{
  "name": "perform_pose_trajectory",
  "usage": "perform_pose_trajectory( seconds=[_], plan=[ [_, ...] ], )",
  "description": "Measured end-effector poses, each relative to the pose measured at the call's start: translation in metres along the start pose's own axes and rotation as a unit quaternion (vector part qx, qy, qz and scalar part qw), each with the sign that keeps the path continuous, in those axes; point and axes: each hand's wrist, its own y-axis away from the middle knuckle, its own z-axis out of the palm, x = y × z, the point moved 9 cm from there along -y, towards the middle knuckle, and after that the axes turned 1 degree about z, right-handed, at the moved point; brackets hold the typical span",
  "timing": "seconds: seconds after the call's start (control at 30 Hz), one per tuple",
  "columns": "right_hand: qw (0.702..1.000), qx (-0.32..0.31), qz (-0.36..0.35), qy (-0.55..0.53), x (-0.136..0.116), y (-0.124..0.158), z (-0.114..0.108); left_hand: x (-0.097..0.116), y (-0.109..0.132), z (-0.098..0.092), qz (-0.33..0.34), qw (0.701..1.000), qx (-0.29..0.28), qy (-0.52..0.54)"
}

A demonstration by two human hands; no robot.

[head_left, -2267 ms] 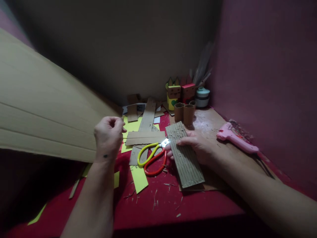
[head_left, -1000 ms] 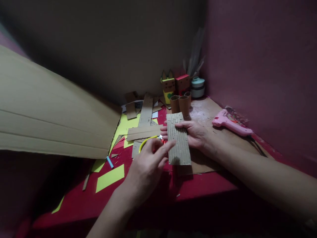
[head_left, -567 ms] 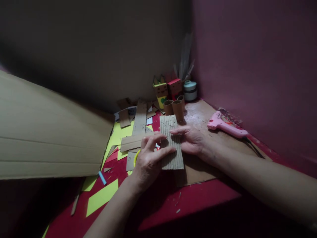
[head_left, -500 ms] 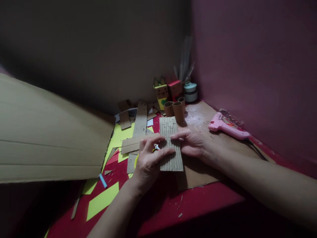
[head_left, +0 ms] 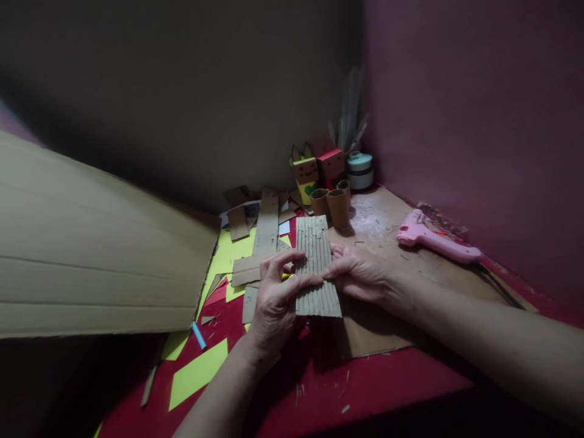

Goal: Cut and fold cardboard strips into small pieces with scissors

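A rectangular piece of corrugated cardboard (head_left: 314, 237), its ridges bare and running lengthwise, is held up over the table between both hands. My left hand (head_left: 276, 298) grips its left edge, with the thumb across the front. From the right, my right hand (head_left: 360, 272) pinches the other edge, thumb on the ridged face and the other fingers partly hidden behind. Just beyond the piece stand several small brown cardboard tubes (head_left: 338, 210). Something yellow, mostly covered, shows behind my left hand.
A pink glue gun (head_left: 433, 238) lies on a brown cardboard sheet (head_left: 383, 328) at right. Cardboard strips (head_left: 267, 222) and yellow paper (head_left: 198, 374) litter the red table. Two decorated box figures (head_left: 306, 173) and a lidded container (head_left: 360, 170) stand behind. A big cardboard panel (head_left: 100, 255) rises at left.
My right thumb has slid down the cardboard's ridged face, close to my left thumb, and the right fingers have curled behind its edge. The whole view has shifted slightly.
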Motion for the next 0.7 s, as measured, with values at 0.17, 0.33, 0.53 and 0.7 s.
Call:
perform_pose_trajectory(
  seconds=[0.17, 0.33, 0.53, 0.7],
  plan=[
    [0.999, 0.005, -0.032, 0.003, -0.001, 0.0, 0.001, -0.004, -0.003, 0.002, -0.037, 0.999, -0.01, 0.028],
    [0.999, 0.016, -0.038, 0.033, 0.0, 0.002, 0.0, -0.008, -0.006, -0.001, -0.106, 0.992, 0.026, 0.061],
    [0.997, 0.009, -0.063, 0.047, -0.004, 0.002, 0.002, -0.015, -0.006, -0.003, -0.185, 0.977, 0.04, 0.094],
    [0.996, -0.022, -0.044, 0.07, 0.004, 0.001, 0.005, -0.037, 0.004, 0.006, -0.306, 0.931, 0.053, 0.194]
  ],
)
